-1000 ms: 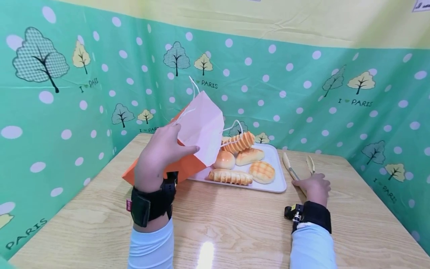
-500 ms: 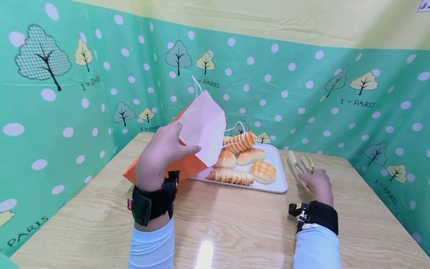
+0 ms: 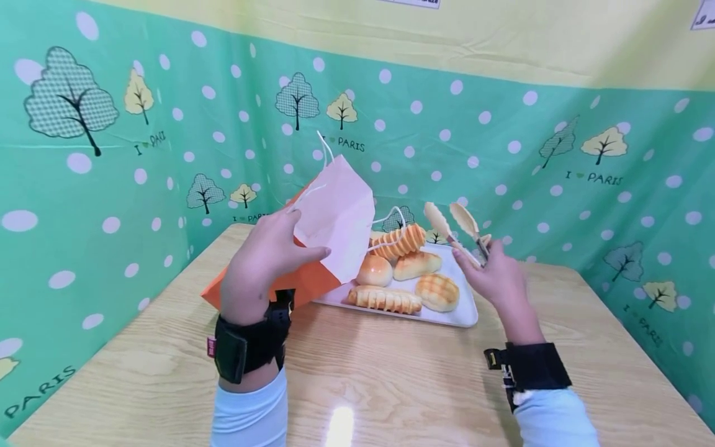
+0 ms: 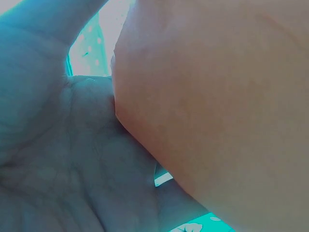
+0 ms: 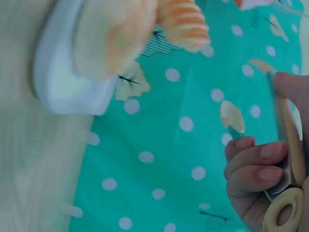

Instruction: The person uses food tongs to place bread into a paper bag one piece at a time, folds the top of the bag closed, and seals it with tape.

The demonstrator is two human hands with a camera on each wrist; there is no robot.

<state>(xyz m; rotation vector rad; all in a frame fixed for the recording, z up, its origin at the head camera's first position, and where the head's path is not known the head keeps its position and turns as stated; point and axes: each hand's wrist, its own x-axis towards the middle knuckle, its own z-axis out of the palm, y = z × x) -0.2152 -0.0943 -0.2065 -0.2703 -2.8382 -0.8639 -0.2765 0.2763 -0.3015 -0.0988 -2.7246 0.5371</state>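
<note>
An orange paper bag (image 3: 313, 282) with a pale inside and white string handles lies tipped, its mouth toward the tray. My left hand (image 3: 268, 248) grips the bag by its side, thumb along the mouth's edge; in the left wrist view the bag's wall (image 4: 207, 96) covers the fingertips. My right hand (image 3: 497, 273) holds a pair of tongs (image 3: 480, 248) with cream tips, raised over the tray's right edge, the tips spread apart with nothing between them. In the right wrist view, fingers (image 5: 256, 164) curl round the tongs' arms, and a ring (image 5: 285, 210) shows at their end.
A white tray (image 3: 466, 310) bears several breads: a round glossy bun (image 3: 374, 271), a ridged loaf (image 3: 385, 299), a criss-cross bun (image 3: 437, 292), an oblong roll (image 3: 417, 265) and a striped spiral bread (image 3: 399, 241). A green dotted curtain (image 3: 475, 136) hangs behind the wooden table (image 3: 391, 385).
My right hand has lifted the tongs off the table and swung them up and left toward the tray. The left hand and bag stay nearly in place.
</note>
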